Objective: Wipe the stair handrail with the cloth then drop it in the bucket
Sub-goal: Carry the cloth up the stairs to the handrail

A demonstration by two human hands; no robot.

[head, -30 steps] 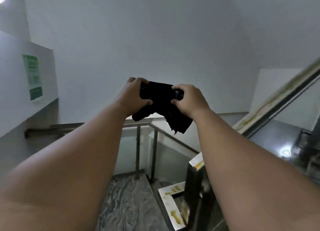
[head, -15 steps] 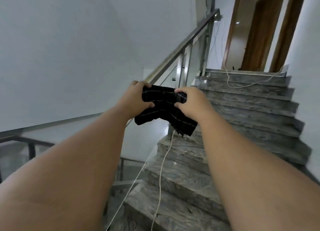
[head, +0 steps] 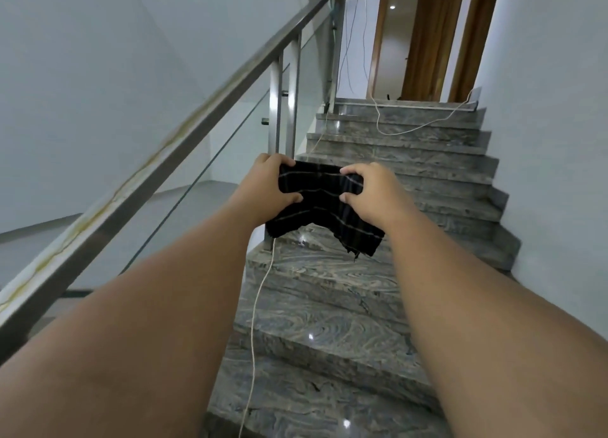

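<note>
Cloth: we hold a dark, thin-striped fabric cloth (head: pixel 324 202) out in front of us at arm's length, above the grey veined stone stairs (head: pixel 378 283); it sags in the middle and its frayed lower corners hang free.
Left hand (head: pixel 266 187): our fingers (head: pixel 285 163) curl closed over the cloth's left upper edge, thumb pressed on the near face.
Right hand (head: pixel 368 190): closed likewise on the right upper edge; fingers (head: pixel 350 178) bunch the fabric, thumb below.
Handrail: the brushed steel stair handrail (head: pixel 210 108) runs up on our left, carrying yellowish streaks along its top; the cloth is apart from it, not yet touching.
Handling: we judge the cloth soft, light and limp; it will fold around the rail easily and carries no risk of breaking; loose threads at the hem could snag on the steel posts (head: pixel 279 108).
Where to hold: we think gathering it into one palm, wadded, gives a firmer wiping pad than the two-handed stretch we have now.
Stage: wiping looks not yet begun, judging from the streaks and the gap to the rail.
Hazard: a thin white cord (head: pixel 255 322) trails down the steps near our path; we would mind our footing.
Bucket: not in view; we cannot tell where it stands.
</note>
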